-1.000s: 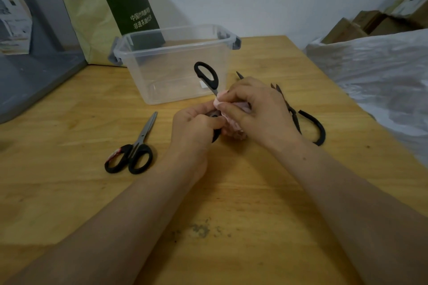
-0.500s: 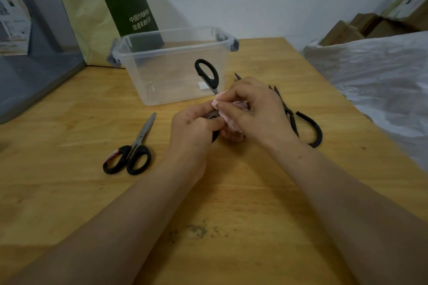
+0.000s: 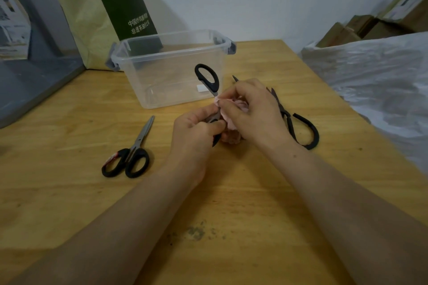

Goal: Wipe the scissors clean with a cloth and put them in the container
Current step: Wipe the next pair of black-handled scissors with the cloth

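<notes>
Fingers (image 3: 209, 125) of the left hand (image 3: 196, 132) curled round steel scissors with black plastic handles (image 3: 206, 76), gripping at the pivot. Right hand (image 3: 254, 113) at 3 o'clock of it, touching, fingertips (image 3: 231, 109) pinching a crumpled pink cloth (image 3: 229, 122) against the bare metal just above the left thumb. Both hands closed on something, neither spread.

Scissors held above a pale wooden desk (image 3: 231, 215), near its middle. Long axis roughly 6 to 12 o'clock, tilted slightly toward 11: one handle loop sticking up at 12, a dark handle end poking out below the left hand at 6. Cannot tell where the blade tips are, covered as they are by cloth and palm.

Clear plastic storage container with grey clip handles (image 3: 143, 53), lid off, just beyond the hands at 11 to 12 o'clock. Upper loop overlapping its near wall in this view; touching or apart, cannot tell.

Judged: wiping in hand, drop-in not yet done. For that move, a short lift toward 12 o'clock over the near rim, left hand the likelier carrier.

Second pair of black-handled scissors (image 3: 132, 152) flat at 9 o'clock, well apart. Third pair of dark scissors (image 3: 305, 132) at 3 o'clock, partly behind the right hand.
</notes>
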Demonstrator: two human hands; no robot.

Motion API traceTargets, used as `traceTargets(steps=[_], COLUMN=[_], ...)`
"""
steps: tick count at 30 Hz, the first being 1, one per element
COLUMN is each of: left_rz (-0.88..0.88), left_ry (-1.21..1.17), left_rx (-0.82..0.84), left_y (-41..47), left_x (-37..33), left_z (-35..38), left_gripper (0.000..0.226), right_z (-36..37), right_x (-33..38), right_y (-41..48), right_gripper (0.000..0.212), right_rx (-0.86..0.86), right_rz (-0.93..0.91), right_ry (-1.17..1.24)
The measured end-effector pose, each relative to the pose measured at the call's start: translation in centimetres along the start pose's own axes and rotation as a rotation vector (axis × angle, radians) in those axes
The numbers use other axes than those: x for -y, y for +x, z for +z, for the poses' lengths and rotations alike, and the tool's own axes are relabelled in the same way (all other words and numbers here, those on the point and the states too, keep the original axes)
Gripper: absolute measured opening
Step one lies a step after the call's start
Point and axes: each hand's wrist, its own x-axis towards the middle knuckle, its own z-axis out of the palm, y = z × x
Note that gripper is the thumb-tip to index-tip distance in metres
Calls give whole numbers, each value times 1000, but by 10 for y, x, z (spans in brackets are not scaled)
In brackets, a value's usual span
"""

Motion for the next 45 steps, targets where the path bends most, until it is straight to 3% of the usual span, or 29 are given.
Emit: traceTargets(steps=[5, 7, 9, 16, 21, 27, 32, 37, 43, 45], left_rz=[8, -1, -2, -2, -38, -45, -58, -14, -7, 8], left_ry=[4, -30, -50, 12, -65, -21, -117, -3, -23, 9], left_rx=[14, -10, -14, -18, -27, -11, -10, 33, -8, 19], left_y=[-1, 1, 2, 2, 4, 5, 10, 4, 4, 2], left_x=[1, -1, -2, 3, 0, 4, 0, 4, 1, 2], left_z=[3, 0, -3, 2, -6, 1, -9, 0, -5, -2], left_gripper=[33, 31, 32, 32, 32, 30, 28, 28, 30, 29], right_z=[-1, -2, 0, 2, -1, 1, 2, 2, 4, 7], right_x=[-4, -1, 1, -3, 0, -9, -2, -6, 0, -3], right_y=[6, 2, 0, 6, 1, 10, 3, 8, 3, 7], right_gripper=[8, 2, 10, 8, 9, 7, 9, 8, 19, 19], right_rx=[-38, 16, 74, -34, 154, -71, 87, -80, 47, -11], right_rz=[34, 9, -6, 77, 72, 83, 26, 90, 30, 82], right_ry=[-70, 13, 82, -14, 223, 123, 200, 52, 183, 155])
